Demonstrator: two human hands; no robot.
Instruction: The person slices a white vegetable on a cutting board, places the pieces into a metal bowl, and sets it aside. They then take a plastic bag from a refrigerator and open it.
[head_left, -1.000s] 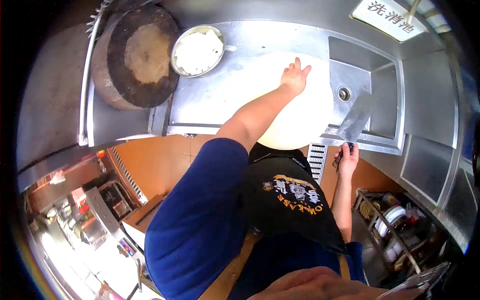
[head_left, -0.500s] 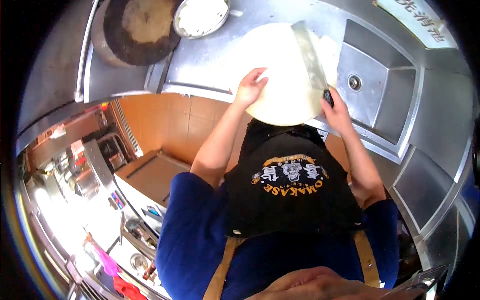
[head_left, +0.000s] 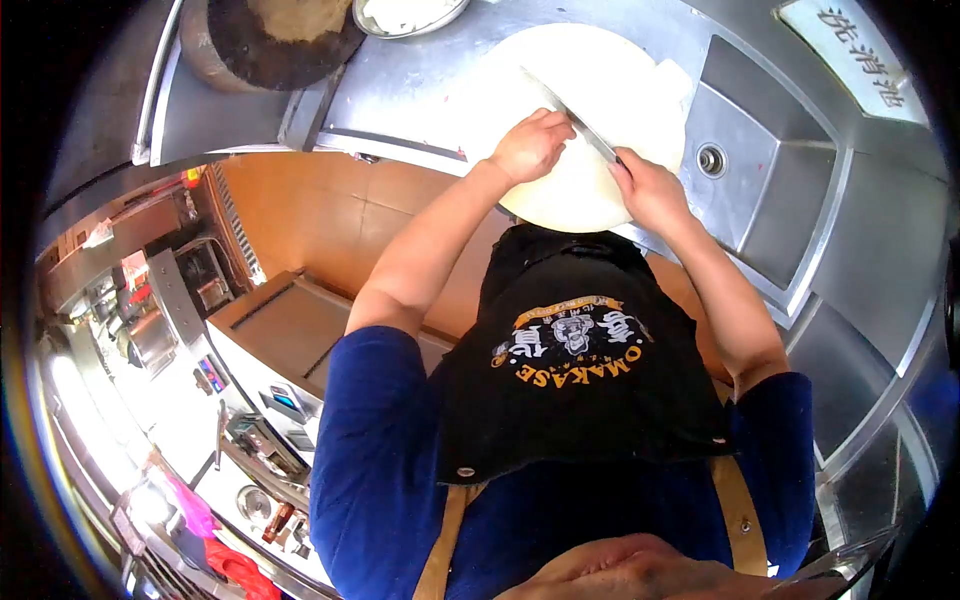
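Note:
My right hand (head_left: 652, 192) is wrapped round the handle of a kitchen knife (head_left: 592, 138). Its blade points away and to the left, seen nearly edge-on above a round, pale cutting board (head_left: 575, 205). Beside the blade, over the left part of the board, my left hand (head_left: 532, 148) has its fingers curled in. What those fingers hold, if anything, is hidden. Glare washes out the board's surface, so food lying on it cannot be made out. A whitish thing (head_left: 672, 88) shows at the board's right edge.
A steel sink (head_left: 735, 195) lies right of the board. At the far left stand a big dark wok (head_left: 225, 50) and a metal bowl (head_left: 420, 30) of white food. The steel counter (head_left: 400, 105) has a raised front edge. Behind me to the left is a cabinet (head_left: 280, 320).
The knife has swung left and turned from flat to nearly edge-on. My left hand has moved right towards the blade, its fingers now curled. The view has tilted slightly.

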